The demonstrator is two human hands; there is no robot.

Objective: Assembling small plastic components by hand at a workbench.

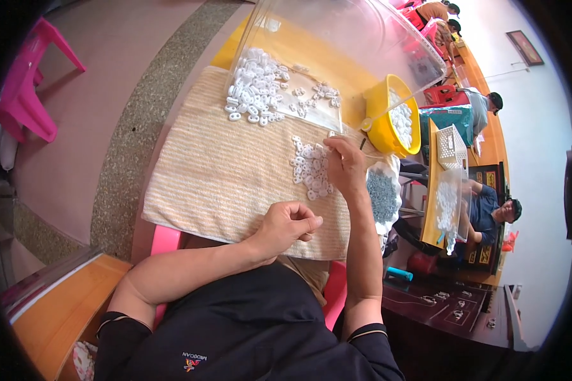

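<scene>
Just left lie white pieces (310, 169); right hand (347, 164) beside them.

Open towel (197, 159) left of the white pieces (311, 170), yellow tub (376, 117) blocking beyond the right hand (347, 163)

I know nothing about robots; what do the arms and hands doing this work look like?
They're human: left hand and right hand are ungloved, the forearms bare, with no cables visible. The short left sleeve and right sleeve look black or navy, thinly edged in light tan.
</scene>
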